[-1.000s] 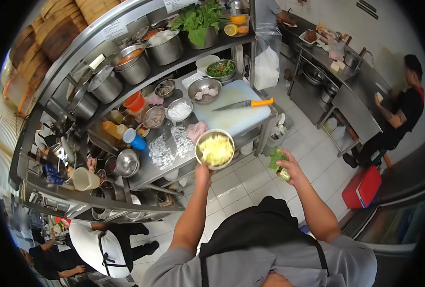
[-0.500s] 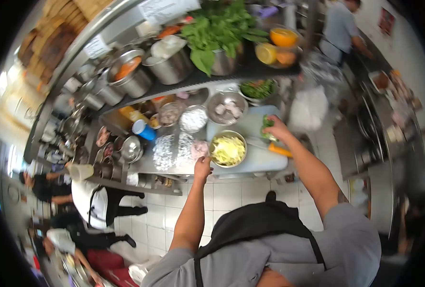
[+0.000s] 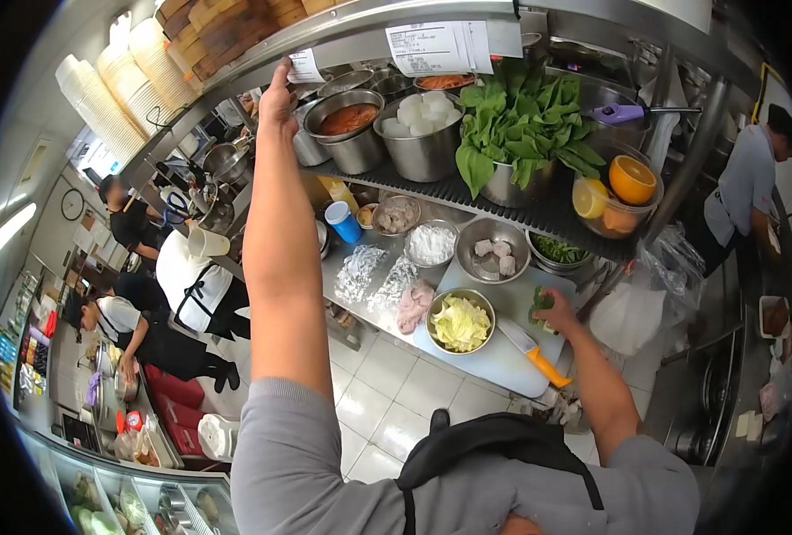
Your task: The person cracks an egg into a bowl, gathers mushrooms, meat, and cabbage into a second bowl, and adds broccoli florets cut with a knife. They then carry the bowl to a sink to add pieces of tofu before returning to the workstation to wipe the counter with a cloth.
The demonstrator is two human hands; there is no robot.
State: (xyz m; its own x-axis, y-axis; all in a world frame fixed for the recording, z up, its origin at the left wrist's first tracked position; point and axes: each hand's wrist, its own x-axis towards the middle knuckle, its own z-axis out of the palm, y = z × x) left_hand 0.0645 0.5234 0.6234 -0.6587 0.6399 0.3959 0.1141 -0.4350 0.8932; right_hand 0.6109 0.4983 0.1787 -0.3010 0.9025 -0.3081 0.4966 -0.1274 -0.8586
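My left hand (image 3: 277,105) is raised to the overhead rail, a finger stretched up at the left edge of a small paper ticket (image 3: 306,67). Low on the right, my right hand (image 3: 557,312) is closed around a bunch of leafy greens (image 3: 539,303) over the pale cutting board (image 3: 522,367). A metal bowl of chopped yellow-green cabbage (image 3: 461,324) sits on the board. Beside it lies a knife with an orange handle (image 3: 547,366), its blade toward the bowl. A crumpled pinkish cloth (image 3: 414,306) is left of the bowl.
Behind the board stand a bowl of pale meat chunks (image 3: 492,251), a bowl of white powder (image 3: 430,243) and a blue cup (image 3: 343,222). The shelf above bears metal pots, a pot of green leaves (image 3: 525,134) and cut oranges (image 3: 632,181). Other people work left and right.
My left hand has left the cabbage bowl and gone up to the ticket rail. My right hand stays by the board with the greens. The view has shifted left and up.
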